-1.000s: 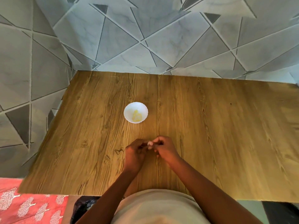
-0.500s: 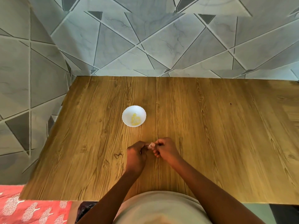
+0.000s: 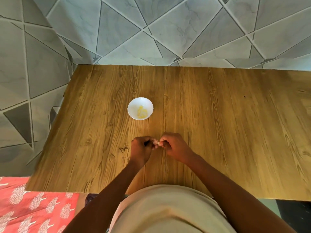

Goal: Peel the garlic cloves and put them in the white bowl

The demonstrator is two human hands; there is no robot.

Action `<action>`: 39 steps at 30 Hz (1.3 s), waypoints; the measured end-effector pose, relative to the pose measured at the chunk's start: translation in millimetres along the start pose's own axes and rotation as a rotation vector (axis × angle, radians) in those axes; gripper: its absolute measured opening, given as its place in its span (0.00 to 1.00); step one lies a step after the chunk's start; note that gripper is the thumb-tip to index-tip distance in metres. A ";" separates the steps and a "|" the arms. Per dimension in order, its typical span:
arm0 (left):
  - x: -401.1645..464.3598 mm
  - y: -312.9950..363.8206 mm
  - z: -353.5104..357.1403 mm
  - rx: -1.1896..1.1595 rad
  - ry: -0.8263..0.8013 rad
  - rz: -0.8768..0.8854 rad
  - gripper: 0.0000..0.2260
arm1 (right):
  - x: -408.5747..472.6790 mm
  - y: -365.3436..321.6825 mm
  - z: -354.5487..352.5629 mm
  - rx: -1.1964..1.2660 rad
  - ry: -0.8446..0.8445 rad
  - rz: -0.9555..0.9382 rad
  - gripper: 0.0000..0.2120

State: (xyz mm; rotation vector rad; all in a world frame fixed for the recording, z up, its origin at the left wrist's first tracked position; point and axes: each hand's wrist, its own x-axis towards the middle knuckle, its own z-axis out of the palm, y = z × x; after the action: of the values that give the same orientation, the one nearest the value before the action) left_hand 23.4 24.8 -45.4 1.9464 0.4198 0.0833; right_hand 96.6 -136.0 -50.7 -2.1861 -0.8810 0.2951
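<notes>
Head view: both hands, left hand (image 3: 140,149) and right hand (image 3: 175,146), pinching one garlic clove (image 3: 156,143) together.

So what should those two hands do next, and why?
Probably finish pulling the skin off: both the left hand and right hand pinch one garlic clove above the table, short of the white bowl that holds peeled pieces.

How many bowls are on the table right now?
1. The white bowl stands on the wooden table, beyond both hands, with pale yellow peeled pieces inside it. No other bowl shows.
</notes>
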 end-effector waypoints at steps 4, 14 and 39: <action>-3.0 -2.2 -0.6 0.002 -0.040 -0.047 0.09 | -6.3 -1.7 1.2 -0.410 -0.069 -0.184 0.04; -1.4 -1.4 -4.5 -0.058 -0.016 -0.026 0.08 | -7.3 -9.1 4.9 0.291 0.128 0.236 0.07; 4.3 3.7 0.8 0.064 -0.046 -0.032 0.05 | -5.9 -13.4 -10.1 0.423 0.120 0.395 0.05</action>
State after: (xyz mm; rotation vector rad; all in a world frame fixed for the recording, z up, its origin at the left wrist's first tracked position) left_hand 28.6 24.2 -42.9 1.9999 0.4272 0.0042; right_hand 90.1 -139.1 -34.5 -1.9370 -0.2787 0.4861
